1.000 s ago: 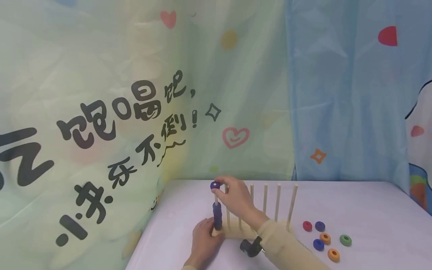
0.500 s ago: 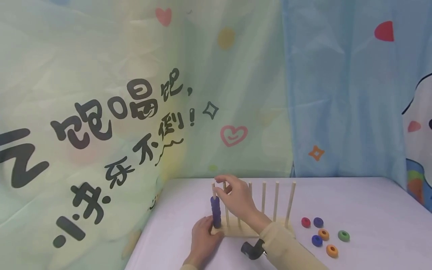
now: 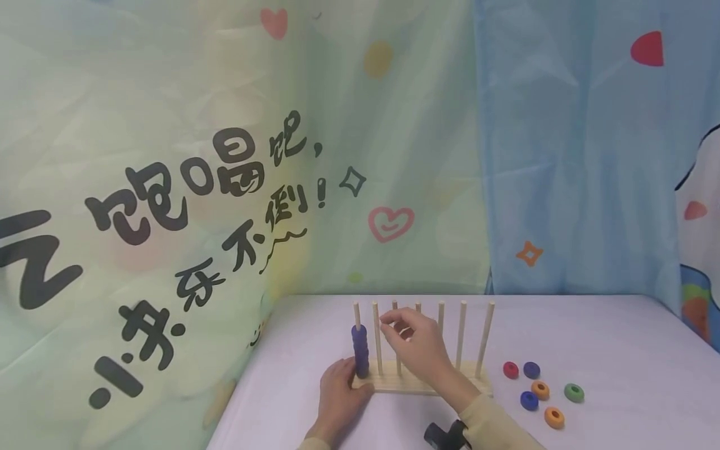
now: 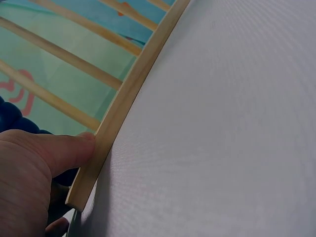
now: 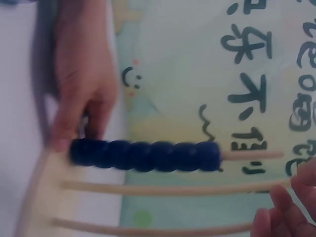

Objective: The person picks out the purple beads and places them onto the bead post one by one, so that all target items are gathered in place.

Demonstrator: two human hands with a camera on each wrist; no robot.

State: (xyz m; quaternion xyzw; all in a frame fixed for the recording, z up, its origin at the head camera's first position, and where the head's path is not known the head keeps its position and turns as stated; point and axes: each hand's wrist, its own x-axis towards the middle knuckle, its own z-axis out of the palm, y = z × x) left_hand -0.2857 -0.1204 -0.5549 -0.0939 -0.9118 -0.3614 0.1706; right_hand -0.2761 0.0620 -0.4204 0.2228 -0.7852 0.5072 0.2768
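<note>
A wooden peg rack [image 3: 413,386] with a row of upright pegs stands on the table. Dark blue rings [image 3: 360,352] fill most of its leftmost peg, stacked tightly together; the peg's bare tip sticks out above. My left hand [image 3: 340,390] grips the left end of the rack's base, its thumb [image 4: 74,149] on the front edge. Nothing is held in my right hand [image 3: 419,344], which hovers among the pegs, right of the second one, fingers loosely bent. In the right wrist view its fingertips [image 5: 281,212] lie apart from the blue stack [image 5: 145,155].
Right of the rack lie loose rings: a red ring [image 3: 510,370], two blue, two orange and a green ring [image 3: 574,392]. A black device [image 3: 447,435] shows at my right wrist. A printed curtain [image 3: 394,156] hangs behind the table [image 3: 619,350].
My right hand lowered a blue ring onto the leftmost peg and let go, making the stack taller. It then moved right and down. The left hand stays on the base.
</note>
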